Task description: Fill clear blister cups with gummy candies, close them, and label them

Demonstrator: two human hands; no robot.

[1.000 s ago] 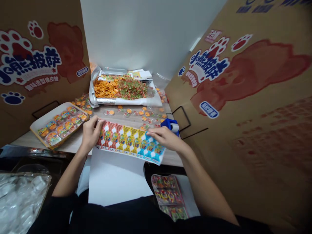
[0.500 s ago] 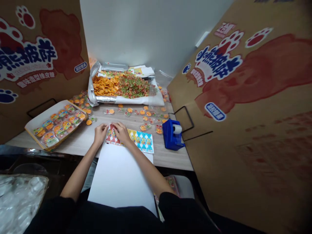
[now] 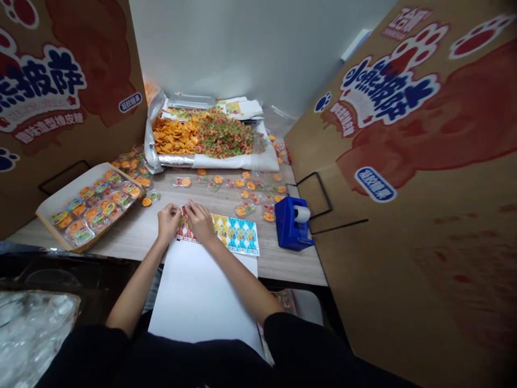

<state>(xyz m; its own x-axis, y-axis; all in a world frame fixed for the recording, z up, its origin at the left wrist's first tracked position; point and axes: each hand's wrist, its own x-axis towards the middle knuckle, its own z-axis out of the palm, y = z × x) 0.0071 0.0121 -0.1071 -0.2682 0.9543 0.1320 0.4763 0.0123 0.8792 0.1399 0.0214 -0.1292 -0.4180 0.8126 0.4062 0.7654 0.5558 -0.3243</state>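
A colourful printed sticker sheet [image 3: 236, 235] with red, yellow and blue columns lies near the front edge of the wooden table [image 3: 133, 231]. My left hand [image 3: 168, 220] and my right hand [image 3: 199, 220] meet at the sheet's red left end, fingers pinched on its top edge. A white board [image 3: 202, 293] rests from the table edge down onto my lap, under my forearms.
A flat cardboard tray [image 3: 56, 199] of filled candy cups sits at left. A foil-lined tray of orange and green candies [image 3: 197, 141] stands at the back, with loose small cups [image 3: 242, 188] scattered before it. A blue tape dispenser [image 3: 293, 223] is at right. Tall printed cartons [image 3: 404, 178] flank both sides.
A second ago my hands were spread at the sheet's two ends; my right hand has moved left to join the left hand at the red end. The view has pulled back.
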